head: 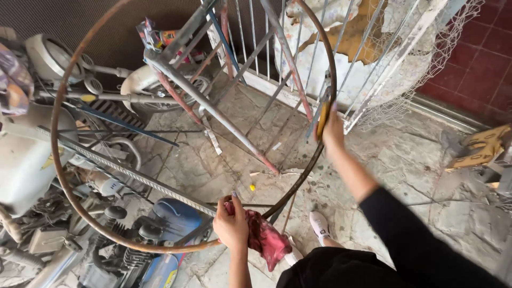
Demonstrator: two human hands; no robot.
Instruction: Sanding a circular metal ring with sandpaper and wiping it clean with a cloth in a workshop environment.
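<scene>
Left hand: the left hand (230, 226) is clamped on the near arc of a rusty metal hoop (58, 176), with a dark red rag (265, 239) pressed between palm and metal.
Right hand: the right hand (332, 128) is closed on the hoop's right side, just beside a yellow-handled tool (322, 118) that lies along the rim; whether the fingers grip that tool too cannot be told.
Hoop: large, upright, tilted slightly, held in front of the person over the stone floor (405, 160).
Surroundings: a metal frame (213, 106) leans on the far side, a blue motor (170, 218) lies near left, wire mesh (426, 58) hangs far right.
Step in hand: judged as wiping rust off the rim.
Next move: likely needs the rag to slide along the arc while the right hand steadies.
</scene>
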